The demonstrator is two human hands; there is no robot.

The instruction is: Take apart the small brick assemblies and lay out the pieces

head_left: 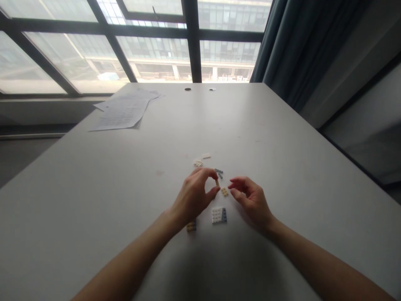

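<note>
Between the thumb and index finger of my left hand (198, 188) is a thin tan building brick (217, 182), held on edge. My right hand (249, 196) hovers just to the right, its thumb and fingers apart and nothing between them. A small tan studded plate (224, 192) lies on the table between the two hands. Nearer to me sits a squarish block of white and blue-grey studded bricks (219, 215). Another piece, yellow and dark grey (191, 226), is partly hidden under my left wrist.
Small grey bricks (219, 172) lie just beyond my hands, with several white bricks (198, 163) and a flat white piece (206, 156) farther back. Printed papers (125, 110) rest at the far left of the white table (269, 138). Windows and a dark curtain (300, 54) stand behind it.
</note>
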